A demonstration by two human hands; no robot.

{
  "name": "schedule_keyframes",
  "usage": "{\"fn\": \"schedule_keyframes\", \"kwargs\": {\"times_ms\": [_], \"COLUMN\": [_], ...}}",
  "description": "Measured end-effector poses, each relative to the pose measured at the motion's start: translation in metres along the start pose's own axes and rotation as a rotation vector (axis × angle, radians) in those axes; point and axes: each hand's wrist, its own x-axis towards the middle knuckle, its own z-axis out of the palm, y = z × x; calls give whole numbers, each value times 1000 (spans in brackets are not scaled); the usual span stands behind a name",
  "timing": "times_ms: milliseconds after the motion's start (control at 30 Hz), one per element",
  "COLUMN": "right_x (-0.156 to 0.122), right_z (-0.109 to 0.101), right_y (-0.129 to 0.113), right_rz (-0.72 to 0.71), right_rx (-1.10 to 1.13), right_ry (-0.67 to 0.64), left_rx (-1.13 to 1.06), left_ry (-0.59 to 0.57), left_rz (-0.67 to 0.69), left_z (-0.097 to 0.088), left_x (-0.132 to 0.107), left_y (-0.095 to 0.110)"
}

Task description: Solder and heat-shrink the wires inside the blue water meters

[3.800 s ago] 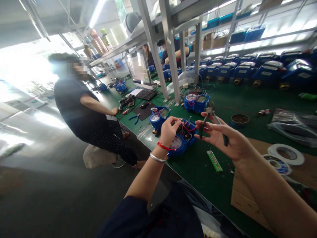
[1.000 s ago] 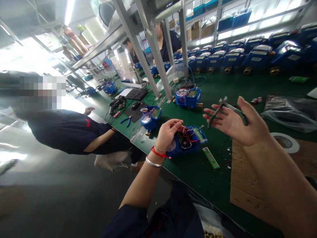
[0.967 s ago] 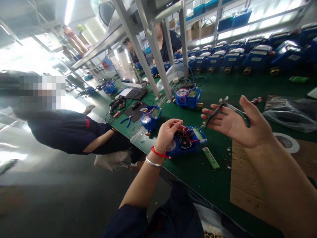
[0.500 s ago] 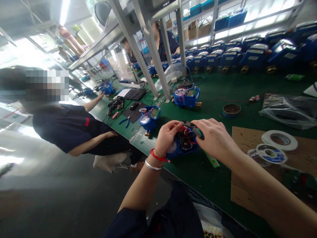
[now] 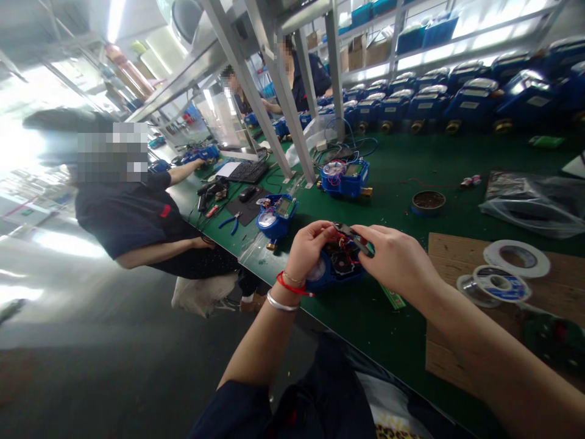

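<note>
An opened blue water meter lies before me at the bench edge, its black inside and red wires showing. My left hand is closed at its upper left, thumb and forefinger pinching red wire. In my right hand is a pair of dark pliers, fingers wrapped round the handles. Their jaws point left and meet the wire by my left fingertips; whether they bite it I cannot tell. Two more meters with wires showing, one to the left and one behind, sit on the green bench.
Right of my hands, cardboard bears a tape roll and a solder wire spool. Behind stand a round tin, a plastic bag and rows of blue meters. Blue-handled pliers lie left. A co-worker works further left.
The pliers have tilted and moved slightly, their jaws now closer to my left fingertips. The co-worker on the left has leaned nearer the bench, one arm reaching further forward.
</note>
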Motion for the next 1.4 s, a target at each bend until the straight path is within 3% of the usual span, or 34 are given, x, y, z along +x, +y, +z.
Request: {"fn": "schedule_keyframes", "kwargs": {"times_ms": [467,667,833,1100,1267,1400], "right_x": [-3,1,4,3,2,4], "right_z": [-7,-17,-10,1,-1,-9], "right_y": [2,13,19,8,5,17], "right_rz": [-27,-10,-35,-69,-32,43], "right_rx": [-1,-9,-17,19,66,84], "right_ry": [-23,36,30,39,66,164], "left_rx": [22,51,76,89,94,105], "left_ry": [4,-9,-27,-60,-54,-62], "left_rz": [11,8,24,32,24,20], "left_z": [-4,-10,-9,-6,-4,-5], "left_x": [3,8,8,3,1,3], "left_y": [-2,0,1,1,2,2]}}
